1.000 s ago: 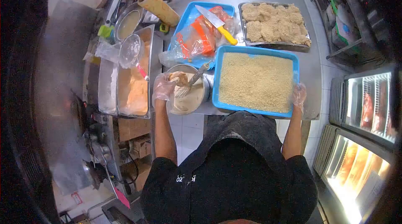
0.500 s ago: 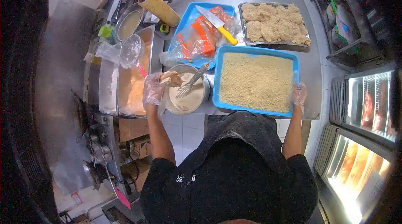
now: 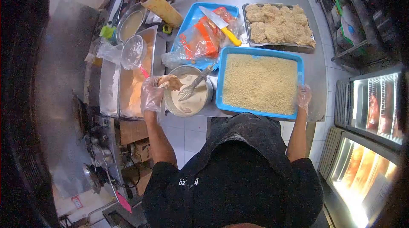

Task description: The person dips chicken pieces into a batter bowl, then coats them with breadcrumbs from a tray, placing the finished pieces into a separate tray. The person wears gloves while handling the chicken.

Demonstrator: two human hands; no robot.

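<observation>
My left hand (image 3: 152,94), in a clear plastic glove, pinches a piece of raw meat (image 3: 172,82) above the left rim of a round metal bowl (image 3: 210,100) of pale batter. A wire whisk (image 3: 195,85) leans in that bowl, its wires in the batter. My right hand (image 3: 303,96), gloved the same way, is closed on the right rim of a blue tray (image 3: 260,115) filled with breadcrumbs (image 3: 260,82). Its fingertips are partly hidden at the rim.
Behind stand a metal tray of breaded pieces (image 3: 279,23) and a blue tray (image 3: 187,25) with plastic bags and a yellow-handled knife (image 3: 221,26). Left are a flour pan (image 3: 133,93), a strainer (image 3: 133,52) and a film roll (image 3: 162,9). Lit display fridges (image 3: 377,104) stand right.
My left hand has shifted slightly left and toward me with the raw meat. My right hand stays at the blue tray's rim.
</observation>
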